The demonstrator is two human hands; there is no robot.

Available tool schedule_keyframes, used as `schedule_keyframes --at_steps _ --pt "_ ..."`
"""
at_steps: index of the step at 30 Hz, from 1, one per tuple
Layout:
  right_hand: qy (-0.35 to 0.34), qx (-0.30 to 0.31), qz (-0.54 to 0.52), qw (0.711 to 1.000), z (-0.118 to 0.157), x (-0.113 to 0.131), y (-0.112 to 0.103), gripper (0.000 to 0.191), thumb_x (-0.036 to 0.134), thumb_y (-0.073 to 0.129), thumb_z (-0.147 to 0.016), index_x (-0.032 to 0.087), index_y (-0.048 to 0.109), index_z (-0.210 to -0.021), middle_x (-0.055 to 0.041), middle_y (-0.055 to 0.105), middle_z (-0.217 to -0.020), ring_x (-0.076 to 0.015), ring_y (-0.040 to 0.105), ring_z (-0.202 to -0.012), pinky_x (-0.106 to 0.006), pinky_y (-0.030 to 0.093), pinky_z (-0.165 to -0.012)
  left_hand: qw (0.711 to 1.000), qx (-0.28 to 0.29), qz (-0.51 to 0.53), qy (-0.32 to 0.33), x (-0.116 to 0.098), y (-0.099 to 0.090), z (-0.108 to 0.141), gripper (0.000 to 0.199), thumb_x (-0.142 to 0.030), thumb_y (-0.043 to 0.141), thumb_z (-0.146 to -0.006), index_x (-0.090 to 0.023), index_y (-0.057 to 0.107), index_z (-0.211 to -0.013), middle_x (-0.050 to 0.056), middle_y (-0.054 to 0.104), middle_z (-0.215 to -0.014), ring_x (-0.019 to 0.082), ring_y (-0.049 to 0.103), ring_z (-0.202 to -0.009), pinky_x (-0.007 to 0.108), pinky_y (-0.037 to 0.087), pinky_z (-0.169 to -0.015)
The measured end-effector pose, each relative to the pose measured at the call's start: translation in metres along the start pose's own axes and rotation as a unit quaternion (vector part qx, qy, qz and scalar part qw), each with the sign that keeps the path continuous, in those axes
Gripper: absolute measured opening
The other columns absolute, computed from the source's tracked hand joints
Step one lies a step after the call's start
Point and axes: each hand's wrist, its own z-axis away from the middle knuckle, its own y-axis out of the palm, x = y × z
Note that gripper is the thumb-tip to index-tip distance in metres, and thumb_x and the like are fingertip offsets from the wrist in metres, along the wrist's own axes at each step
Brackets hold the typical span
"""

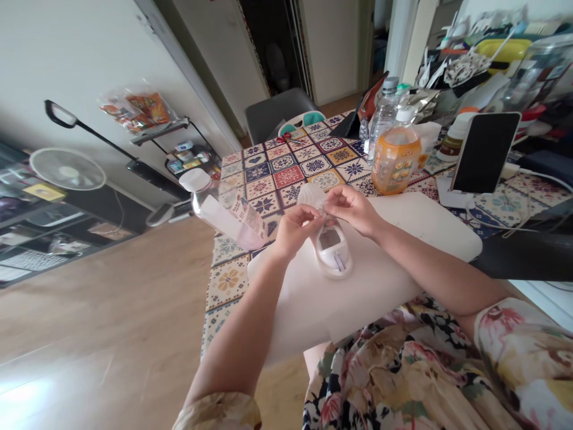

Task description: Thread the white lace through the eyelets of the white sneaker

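A white shoe (pixel 336 263) lies on a large white sheet (pixel 380 269), its rounded toe pointing away from me and its grey-looking opening towards me. Thin dark bluish lines mark its heel end. My left hand (pixel 295 230) pinches at the front of the opening, thumb against fingers. From the right, my right hand (pixel 351 209) pinches at the same spot, its fingertips almost touching the left ones. Between them shows a small whitish, partly see-through bit, perhaps a lace or the tongue; the fingers hide most of it.
A large clear bottle (pixel 237 218) with a white cap stands left on the patterned tablecloth (pixel 286 176). To the right are an orange-labelled bottle (pixel 396 158), a clear bottle (pixel 385 113) and a phone (pixel 486 152) on a stand with a cable. A chair (pixel 280 107) is at the far end.
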Motion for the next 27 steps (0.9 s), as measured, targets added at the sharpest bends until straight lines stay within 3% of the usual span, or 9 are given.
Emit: schedule_keyframes --at_steps 4,8,11,14,16,19,23,27 --pt "-0.034 0.044 0.099 0.994 0.0003 -0.0001 -0.0022 0.027 0.038 0.075 -0.074 0.018 0.068 -0.092 -0.0043 0.070 -0.087 -0.0168 0.065 -0.079 -0.031 0.052 -0.074 0.999 -0.030 0.013 0.001 0.0004 -0.0014 -0.0011 0.028 -0.033 0.085 -0.061 -0.016 0.069 -0.077 -0.001 0.065 -0.065 0.009 0.059 -0.058 0.022 0.046 -0.057" --pt "-0.075 0.052 0.186 0.978 -0.0013 0.0020 -0.0053 0.018 0.035 0.070 -0.078 0.018 0.072 -0.083 -0.0053 0.068 -0.085 -0.0183 0.062 -0.084 -0.034 0.047 -0.081 0.999 -0.035 0.027 -0.006 0.0008 -0.0019 -0.0012 0.030 -0.036 0.085 -0.060 -0.016 0.074 -0.080 0.002 0.071 -0.070 0.012 0.062 -0.063 0.025 0.049 -0.062" --pt "-0.033 0.070 0.150 0.986 -0.0018 0.0025 -0.0060 0.019 0.035 0.068 -0.079 0.016 0.070 -0.081 -0.0053 0.066 -0.088 -0.0192 0.061 -0.090 -0.034 0.045 -0.085 0.999 -0.041 0.020 -0.004 0.0019 -0.0020 -0.0013 0.030 -0.038 0.086 -0.059 -0.017 0.074 -0.076 0.002 0.071 -0.071 0.011 0.061 -0.063 0.024 0.048 -0.061" --pt "0.041 0.127 0.087 0.987 -0.0006 0.0018 -0.0050 0.020 0.034 0.061 -0.083 0.016 0.068 -0.084 -0.0045 0.064 -0.087 -0.0182 0.061 -0.085 -0.032 0.046 -0.078 0.999 -0.047 -0.003 0.001 0.0031 -0.0027 -0.0019 0.030 -0.041 0.085 -0.059 -0.016 0.073 -0.072 0.001 0.068 -0.065 0.009 0.056 -0.058 0.022 0.044 -0.055" --pt "0.037 0.145 0.090 0.985 0.0003 0.0005 -0.0038 0.017 0.032 0.061 -0.081 0.016 0.065 -0.083 -0.0039 0.062 -0.085 -0.0179 0.060 -0.083 -0.032 0.045 -0.076 0.998 -0.051 -0.019 0.005 0.0040 -0.0031 -0.0022 0.030 -0.042 0.084 -0.061 -0.016 0.072 -0.071 0.000 0.066 -0.063 0.009 0.053 -0.055 0.021 0.041 -0.052" --pt "-0.061 0.105 0.185 0.975 0.0016 -0.0015 -0.0013 0.016 0.032 0.067 -0.078 0.017 0.060 -0.079 -0.0033 0.061 -0.082 -0.0179 0.057 -0.080 -0.032 0.044 -0.076 0.998 -0.055 -0.031 0.003 0.0046 -0.0026 -0.0020 0.031 -0.043 0.083 -0.063 -0.016 0.071 -0.071 0.000 0.064 -0.060 0.009 0.051 -0.052 0.021 0.038 -0.049" --pt "-0.202 0.037 0.278 0.939 0.0034 -0.0009 0.0023 0.014 0.033 0.063 -0.086 0.020 0.060 -0.084 -0.0047 0.063 -0.080 -0.0187 0.057 -0.078 -0.033 0.044 -0.076 0.998 -0.061 -0.029 -0.012 0.0035 -0.0008 -0.0015 0.030 -0.042 0.083 -0.062 -0.015 0.069 -0.067 0.000 0.064 -0.059 0.009 0.051 -0.053 0.021 0.037 -0.049" --pt "-0.277 0.058 0.277 0.918 0.0036 0.0036 0.0008 0.015 0.033 0.057 -0.092 0.022 0.062 -0.081 -0.0068 0.068 -0.088 -0.0208 0.060 -0.085 -0.038 0.044 -0.084 0.998 -0.047 -0.021 -0.029 0.0038 -0.0030 -0.0035 0.031 -0.042 0.082 -0.061 -0.015 0.067 -0.063 0.000 0.064 -0.059 0.010 0.052 -0.054 0.022 0.039 -0.051"
